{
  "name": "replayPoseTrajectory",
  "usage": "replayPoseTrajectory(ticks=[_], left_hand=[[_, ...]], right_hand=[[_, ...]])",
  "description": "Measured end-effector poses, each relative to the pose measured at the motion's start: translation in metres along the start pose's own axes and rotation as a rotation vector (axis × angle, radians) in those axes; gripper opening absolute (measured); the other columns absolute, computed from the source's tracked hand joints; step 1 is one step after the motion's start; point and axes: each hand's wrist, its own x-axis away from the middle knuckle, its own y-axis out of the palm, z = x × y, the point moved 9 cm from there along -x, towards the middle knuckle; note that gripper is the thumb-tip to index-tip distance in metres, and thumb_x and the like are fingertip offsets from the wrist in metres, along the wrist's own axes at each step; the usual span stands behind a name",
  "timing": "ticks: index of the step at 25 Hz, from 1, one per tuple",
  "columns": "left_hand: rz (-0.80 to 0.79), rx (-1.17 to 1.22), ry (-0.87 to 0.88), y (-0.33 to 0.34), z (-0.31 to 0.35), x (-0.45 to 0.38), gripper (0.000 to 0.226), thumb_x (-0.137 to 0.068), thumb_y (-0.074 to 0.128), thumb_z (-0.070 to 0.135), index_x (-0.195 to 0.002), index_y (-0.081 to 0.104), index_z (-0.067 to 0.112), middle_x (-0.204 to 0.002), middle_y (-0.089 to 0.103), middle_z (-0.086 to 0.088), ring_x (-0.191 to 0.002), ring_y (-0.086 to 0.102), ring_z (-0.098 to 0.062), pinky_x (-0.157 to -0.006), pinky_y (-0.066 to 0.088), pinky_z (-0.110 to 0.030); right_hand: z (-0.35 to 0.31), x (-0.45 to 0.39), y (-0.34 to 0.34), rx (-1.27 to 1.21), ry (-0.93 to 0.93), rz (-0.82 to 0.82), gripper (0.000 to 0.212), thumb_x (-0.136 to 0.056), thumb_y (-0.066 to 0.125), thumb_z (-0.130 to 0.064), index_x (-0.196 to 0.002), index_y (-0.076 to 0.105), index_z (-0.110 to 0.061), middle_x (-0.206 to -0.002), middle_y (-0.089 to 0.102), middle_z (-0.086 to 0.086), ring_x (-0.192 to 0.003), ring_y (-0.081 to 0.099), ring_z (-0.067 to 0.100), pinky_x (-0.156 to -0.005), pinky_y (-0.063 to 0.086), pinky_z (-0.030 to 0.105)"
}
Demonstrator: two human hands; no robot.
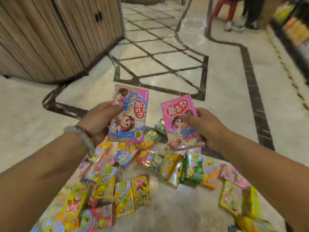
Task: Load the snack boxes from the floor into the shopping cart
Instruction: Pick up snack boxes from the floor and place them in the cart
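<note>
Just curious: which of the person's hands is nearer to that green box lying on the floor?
Right. The right hand hangs just above the green box, while the left hand is farther off, up to its left.

Our left hand (100, 119) grips a pink-and-blue snack box (129, 114) by its left edge, thumb across the front; our right hand (204, 126) pinches a second pink snack box (179, 118) from its right side, the two boxes held apart above the marble floor (217, 77). Below them a heap of yellow, green and red boxes (133, 173) lies scattered on the floor; a wood-slat counter (50, 36) stands at upper left; the blurred shapes at upper right are probably someone's legs (234, 12) beside a shelf (294, 25).
</note>
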Motion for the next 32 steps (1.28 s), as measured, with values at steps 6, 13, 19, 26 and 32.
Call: replayPoseTrajectory(ticks=[6, 13, 19, 26, 32], left_hand=[[-0.117, 0.019, 0.104, 0.095, 0.286, 0.082, 0.025, -0.094, 0.044, 0.019, -0.106, 0.062, 0.006, -0.09, 0.073, -0.013, -0.075, 0.071, -0.023, -0.07, 0.058, -0.042], [-0.267, 0.045, 0.233, 0.194, 0.517, 0.194, 0.034, -0.094, 0.047, 0.024, -0.123, 0.056, 0.008, -0.11, 0.068, -0.017, -0.1, 0.066, -0.032, -0.077, 0.055, -0.049], [-0.56, -0.007, 0.289, 0.24, 0.582, 0.271, 0.025, -0.096, 0.044, 0.026, -0.106, 0.061, 0.011, -0.079, 0.074, -0.008, -0.066, 0.071, -0.022, -0.055, 0.058, -0.042], [-0.904, -0.069, 0.265, 0.327, 0.563, 0.389, 0.022, -0.097, 0.043, 0.023, -0.094, 0.061, 0.01, -0.068, 0.073, -0.007, -0.058, 0.07, -0.017, -0.05, 0.057, -0.037], [-1.283, -0.083, 0.22, 0.414, 0.514, 0.558, 0.024, -0.097, 0.042, 0.026, -0.1, 0.061, 0.012, -0.073, 0.074, -0.005, -0.063, 0.071, -0.016, -0.054, 0.059, -0.034]], right_hand=[[-0.297, 0.12, -0.102, -0.121, -0.211, 0.118, 0.027, -0.089, 0.063, -0.018, -0.113, 0.056, -0.008, -0.094, 0.072, 0.013, -0.074, 0.073, 0.026, -0.062, 0.059, 0.036], [-0.512, 0.293, -0.171, -0.176, -0.46, 0.309, 0.025, -0.089, 0.063, -0.021, -0.112, 0.056, -0.015, -0.1, 0.072, 0.01, -0.084, 0.072, 0.027, -0.074, 0.06, 0.044], [-0.546, 0.428, -0.2, -0.185, -0.622, 0.606, 0.015, -0.089, 0.063, -0.02, -0.102, 0.059, -0.014, -0.096, 0.071, 0.012, -0.081, 0.071, 0.029, -0.074, 0.059, 0.046], [-0.487, 0.615, -0.221, -0.167, -0.59, 0.97, 0.031, -0.087, 0.066, -0.028, -0.113, 0.056, -0.013, -0.098, 0.067, 0.01, -0.068, 0.068, 0.018, -0.05, 0.051, 0.024], [-0.422, 0.854, -0.22, -0.127, -0.563, 1.4, 0.028, -0.087, 0.065, -0.022, -0.112, 0.057, -0.01, -0.085, 0.067, 0.005, -0.06, 0.066, 0.012, -0.05, 0.053, 0.025]])
